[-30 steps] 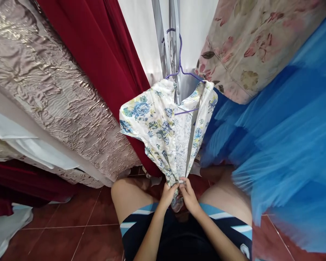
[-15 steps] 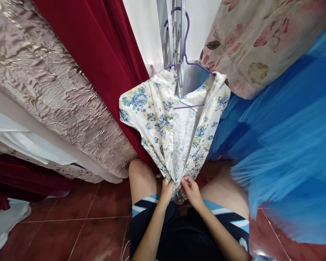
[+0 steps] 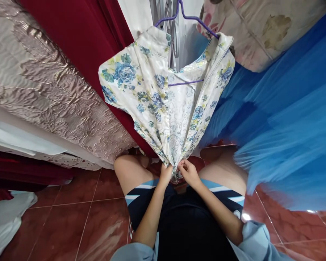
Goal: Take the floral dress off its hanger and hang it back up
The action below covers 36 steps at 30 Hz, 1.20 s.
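A white shirt with blue and yellow flowers (image 3: 154, 94) hangs in front of me on a purple hanger (image 3: 195, 19). Its front stands apart at the top, showing the paler inside, and the cloth draws together lower down between my hands. My left hand (image 3: 166, 174) is closed on the gathered left front edge. On the other side, my right hand (image 3: 188, 172) pinches at the shirt's right front edge, fingertips close to the left hand. What exactly lies between the right fingertips is too small to make out. The shirt's lower end bunches under the hands.
Dark red cloth (image 3: 78, 47) and a pinkish embossed fabric (image 3: 54, 83) hang at left. Blue tulle (image 3: 282, 119) and a flowered cloth (image 3: 255, 32) hang at right. White fabric (image 3: 8, 221) reaches the red tiled floor (image 3: 103, 221) at lower left.
The view has shifted closer and lower, so the shirt appears larger and higher. Both hands stay at the gathered cloth; the right fingertips have moved slightly at the edge.
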Each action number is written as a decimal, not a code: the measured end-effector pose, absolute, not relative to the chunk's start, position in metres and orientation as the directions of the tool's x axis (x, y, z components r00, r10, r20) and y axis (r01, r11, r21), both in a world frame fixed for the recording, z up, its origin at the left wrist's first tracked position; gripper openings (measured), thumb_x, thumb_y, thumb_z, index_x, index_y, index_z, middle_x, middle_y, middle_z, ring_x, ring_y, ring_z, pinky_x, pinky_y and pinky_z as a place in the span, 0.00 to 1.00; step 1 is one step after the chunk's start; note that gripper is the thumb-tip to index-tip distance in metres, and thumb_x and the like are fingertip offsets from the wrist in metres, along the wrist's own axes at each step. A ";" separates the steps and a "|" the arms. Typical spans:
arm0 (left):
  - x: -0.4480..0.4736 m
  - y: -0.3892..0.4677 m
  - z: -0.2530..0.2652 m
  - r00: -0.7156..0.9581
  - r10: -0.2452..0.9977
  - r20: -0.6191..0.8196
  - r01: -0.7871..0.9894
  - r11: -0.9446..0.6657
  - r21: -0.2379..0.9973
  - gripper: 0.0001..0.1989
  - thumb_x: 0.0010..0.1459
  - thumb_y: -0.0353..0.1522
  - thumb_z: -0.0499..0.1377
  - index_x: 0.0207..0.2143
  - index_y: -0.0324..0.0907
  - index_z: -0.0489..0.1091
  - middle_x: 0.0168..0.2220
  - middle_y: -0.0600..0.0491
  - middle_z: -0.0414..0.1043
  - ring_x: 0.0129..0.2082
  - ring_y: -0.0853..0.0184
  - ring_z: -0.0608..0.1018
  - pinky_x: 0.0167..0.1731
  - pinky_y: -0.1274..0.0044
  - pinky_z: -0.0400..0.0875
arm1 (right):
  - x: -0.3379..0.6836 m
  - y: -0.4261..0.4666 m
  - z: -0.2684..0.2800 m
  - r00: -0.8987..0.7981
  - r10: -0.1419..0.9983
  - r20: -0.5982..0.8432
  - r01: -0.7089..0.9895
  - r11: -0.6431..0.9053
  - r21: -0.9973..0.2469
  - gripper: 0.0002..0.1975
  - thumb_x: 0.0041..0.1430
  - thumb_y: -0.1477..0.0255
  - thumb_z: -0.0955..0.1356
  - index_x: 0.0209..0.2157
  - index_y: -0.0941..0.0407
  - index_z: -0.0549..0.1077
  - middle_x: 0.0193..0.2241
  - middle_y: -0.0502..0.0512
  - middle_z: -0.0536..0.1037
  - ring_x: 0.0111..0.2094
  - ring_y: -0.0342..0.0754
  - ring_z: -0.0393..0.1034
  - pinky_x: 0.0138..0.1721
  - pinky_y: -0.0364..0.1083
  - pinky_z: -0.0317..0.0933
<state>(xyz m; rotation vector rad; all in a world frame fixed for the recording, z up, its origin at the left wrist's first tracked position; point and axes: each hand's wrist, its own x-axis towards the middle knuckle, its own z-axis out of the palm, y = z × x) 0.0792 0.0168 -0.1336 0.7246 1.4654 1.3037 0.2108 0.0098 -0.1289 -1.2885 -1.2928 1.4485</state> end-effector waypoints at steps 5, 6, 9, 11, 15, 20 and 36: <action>0.079 0.003 -0.137 -0.477 0.857 -0.196 0.005 0.225 0.974 0.28 0.50 0.28 0.62 0.55 0.41 0.65 0.52 0.43 0.72 0.57 0.53 0.71 0.60 0.61 0.60 | 0.215 0.011 -0.129 -0.198 0.961 -0.191 0.102 -0.174 -0.979 0.10 0.59 0.64 0.66 0.28 0.55 0.67 0.21 0.50 0.75 0.23 0.46 0.69 0.27 0.43 0.61; 0.079 -0.002 -0.138 -0.542 0.824 -0.166 0.052 0.230 0.972 0.32 0.48 0.27 0.62 0.57 0.40 0.62 0.57 0.41 0.66 0.61 0.52 0.66 0.63 0.60 0.55 | 0.216 0.010 -0.128 -0.211 0.958 -0.193 0.105 -0.174 -0.979 0.09 0.58 0.65 0.66 0.28 0.55 0.68 0.21 0.51 0.75 0.23 0.46 0.69 0.27 0.43 0.62; 0.082 -0.016 -0.139 -0.648 0.761 0.030 0.309 0.227 0.924 0.42 0.44 0.23 0.63 0.62 0.40 0.53 0.62 0.38 0.55 0.66 0.50 0.56 0.65 0.58 0.48 | 0.220 0.009 -0.127 -0.247 0.949 -0.194 0.106 -0.173 -0.979 0.08 0.55 0.67 0.68 0.26 0.56 0.70 0.21 0.52 0.77 0.23 0.46 0.69 0.26 0.43 0.61; 0.087 -0.022 -0.141 -0.598 0.783 0.171 0.482 0.180 0.858 0.45 0.43 0.23 0.64 0.63 0.40 0.51 0.61 0.38 0.54 0.64 0.50 0.58 0.64 0.59 0.52 | 0.223 0.008 -0.126 -0.256 0.946 -0.199 0.097 -0.180 -0.979 0.07 0.53 0.68 0.68 0.25 0.56 0.71 0.21 0.52 0.77 0.22 0.46 0.69 0.26 0.42 0.61; 0.100 -0.023 -0.149 -0.386 0.899 0.207 0.565 0.052 0.824 0.29 0.49 0.25 0.63 0.55 0.41 0.63 0.51 0.42 0.68 0.53 0.53 0.72 0.54 0.62 0.66 | 0.226 0.007 -0.125 -0.255 0.942 -0.217 0.067 -0.207 -0.976 0.06 0.52 0.70 0.69 0.24 0.56 0.72 0.20 0.51 0.76 0.22 0.46 0.70 0.27 0.43 0.63; 0.103 -0.018 -0.153 -0.224 0.950 0.218 0.560 -0.057 0.826 0.04 0.55 0.25 0.58 0.32 0.42 0.70 0.30 0.53 0.73 0.34 0.63 0.77 0.39 0.73 0.72 | 0.232 0.005 -0.122 -0.257 0.931 -0.258 0.014 -0.263 -0.965 0.07 0.53 0.70 0.69 0.24 0.58 0.74 0.19 0.51 0.76 0.22 0.44 0.70 0.27 0.42 0.63; 0.088 -0.022 -0.136 -0.025 0.898 0.440 0.612 -0.334 0.716 0.05 0.63 0.27 0.57 0.39 0.43 0.72 0.35 0.51 0.77 0.38 0.64 0.78 0.49 0.67 0.70 | 0.233 0.003 -0.097 -0.225 0.918 -0.326 -0.125 -0.359 -0.925 0.12 0.54 0.62 0.70 0.28 0.57 0.73 0.17 0.48 0.74 0.14 0.38 0.57 0.17 0.39 0.52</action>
